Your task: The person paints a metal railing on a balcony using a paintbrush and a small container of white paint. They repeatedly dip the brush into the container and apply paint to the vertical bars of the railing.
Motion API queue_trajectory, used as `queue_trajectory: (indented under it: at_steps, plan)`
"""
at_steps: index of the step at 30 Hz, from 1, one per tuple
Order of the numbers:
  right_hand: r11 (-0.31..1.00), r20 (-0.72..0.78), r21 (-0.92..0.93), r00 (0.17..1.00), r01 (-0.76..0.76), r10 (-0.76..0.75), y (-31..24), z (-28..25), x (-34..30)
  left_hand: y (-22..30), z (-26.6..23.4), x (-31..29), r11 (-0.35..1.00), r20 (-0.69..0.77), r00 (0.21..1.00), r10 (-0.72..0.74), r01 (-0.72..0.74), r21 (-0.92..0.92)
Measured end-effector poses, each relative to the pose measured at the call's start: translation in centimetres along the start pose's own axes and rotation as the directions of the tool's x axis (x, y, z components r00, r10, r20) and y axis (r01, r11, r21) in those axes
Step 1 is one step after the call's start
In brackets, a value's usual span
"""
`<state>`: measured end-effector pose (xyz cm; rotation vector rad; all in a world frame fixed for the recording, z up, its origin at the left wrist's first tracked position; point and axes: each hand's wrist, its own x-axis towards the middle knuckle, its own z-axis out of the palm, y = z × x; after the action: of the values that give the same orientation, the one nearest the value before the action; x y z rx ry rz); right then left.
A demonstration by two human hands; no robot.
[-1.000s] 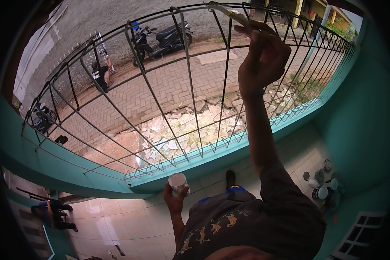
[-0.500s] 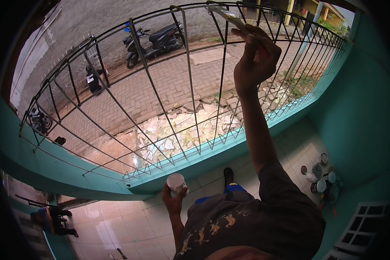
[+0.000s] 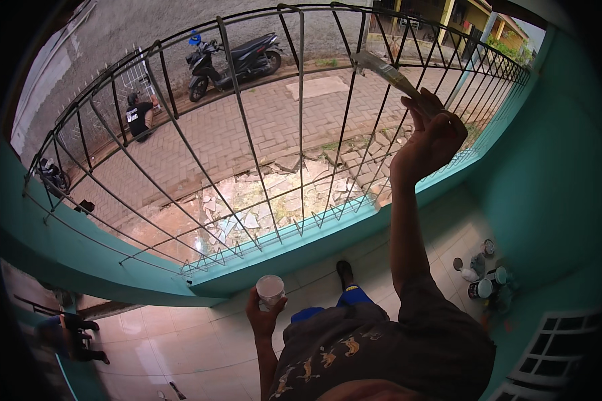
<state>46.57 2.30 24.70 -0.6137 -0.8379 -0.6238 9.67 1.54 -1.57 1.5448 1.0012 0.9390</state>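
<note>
My right hand (image 3: 429,144) is raised in front of the window grille and closed round the handle of a paintbrush (image 3: 389,72). The brush's bristle end points up and left, close to the dark bars; whether it touches them I cannot tell. Low by my body, my left hand (image 3: 263,314) grips a small round cup (image 3: 270,289) with a whitish inside. The metal grille (image 3: 239,110) bulges outward above a turquoise sill (image 3: 294,242), its upper bars dark and the lower ones greyer.
Paint cans (image 3: 480,289) and other containers stand on the tiled floor at the right, by the turquoise wall (image 3: 548,200). Beyond the grille, a person in black (image 3: 139,119) sits near a parked motorbike (image 3: 233,65). Another person (image 3: 63,336) is at the lower left.
My right hand with the paintbrush has moved right and down, and the brush now shows more fully. The view has shifted slightly. My left hand still holds the cup.
</note>
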Motion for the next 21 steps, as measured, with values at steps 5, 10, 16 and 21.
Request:
queue_trajectory:
  at_steps: [5,10,16,21]
  plan:
    - [0.998,0.067,0.067,0.998,-0.008,0.004,1.0,-0.7,3.6,0.7,0.6,-0.3,0.999,-0.031,0.999,0.015,-0.014,0.032]
    - [0.985,0.054,0.144,0.994,-0.097,0.090,2.6,-0.9,6.2,0.6,3.4,-0.1,0.999,-0.110,0.993,0.031,-0.028,0.025]
    - [0.929,0.159,0.348,0.984,-0.127,0.075,6.0,0.0,10.1,2.2,9.2,0.1,0.999,-0.177,0.984,0.024,-0.030,-0.032]
    - [0.947,0.304,0.311,0.953,-0.082,-0.017,8.8,-0.8,11.1,3.3,14.1,-0.6,0.998,-0.229,0.973,0.011,-0.025,-0.058]
